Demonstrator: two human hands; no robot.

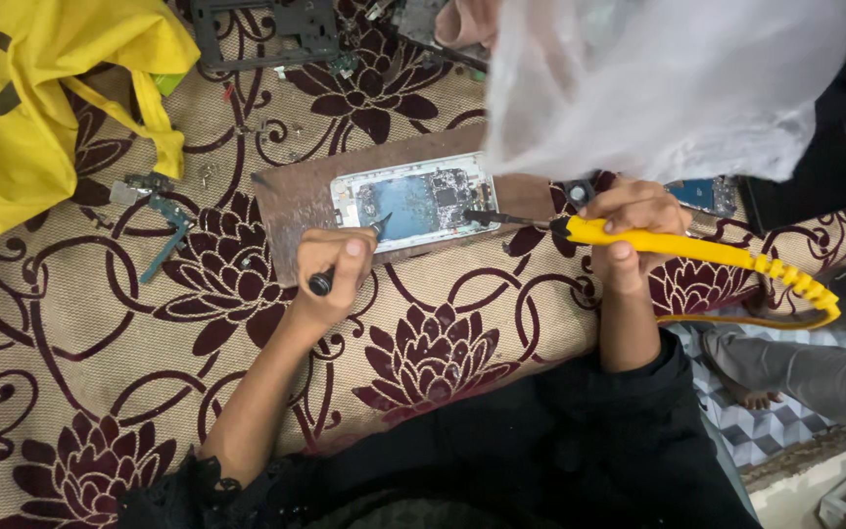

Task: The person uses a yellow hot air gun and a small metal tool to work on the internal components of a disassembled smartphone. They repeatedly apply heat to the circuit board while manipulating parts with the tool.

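1. Opened white-framed phone, back already off, lies on a brown board at frame centre.
2. Left hand grips a thin black tool.
3. Right hand clasps a yellow-handled soldering iron, tip at the circuit board; reassembly appears left.

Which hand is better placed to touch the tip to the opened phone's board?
Right hand, probably: it grips the yellow soldering iron, tip already at the opened phone edge. Left hand holds a dark tool at the lower edge.
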